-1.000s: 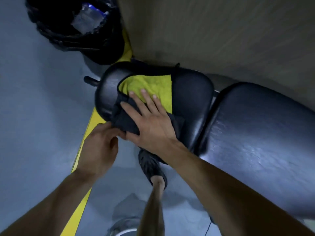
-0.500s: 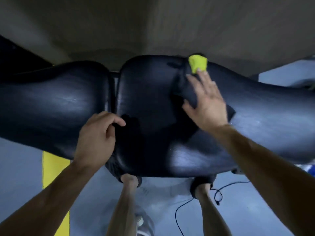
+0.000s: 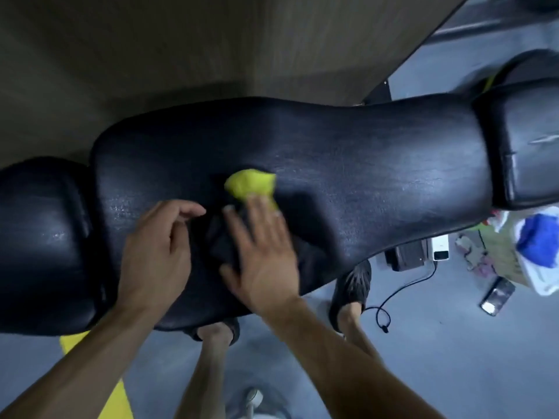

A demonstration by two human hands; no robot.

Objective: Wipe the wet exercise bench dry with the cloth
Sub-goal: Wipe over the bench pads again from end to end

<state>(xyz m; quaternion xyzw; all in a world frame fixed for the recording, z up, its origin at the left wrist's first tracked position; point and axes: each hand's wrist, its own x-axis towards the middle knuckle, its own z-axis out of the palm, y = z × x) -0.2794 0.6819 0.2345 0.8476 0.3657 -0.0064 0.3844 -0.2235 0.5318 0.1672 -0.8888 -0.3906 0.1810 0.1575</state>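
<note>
Bench (image 3: 348, 164): black, padded, glossy. Cloth (image 3: 251, 184): yellow and dark, bunched mid-bench. Right hand (image 3: 263, 255): fingers spread, pressed flat on cloth. Left hand (image 3: 157, 252): fingers curled loosely, resting on bench just beside cloth.

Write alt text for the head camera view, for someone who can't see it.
Seen from above, a person's right hand presses flat, fingers spread, on a dark cloth with a yellow-green side, on a black padded bench. The left hand rests curled on the bench beside it. A phone, cables and bags lie on the grey floor at right.
</note>
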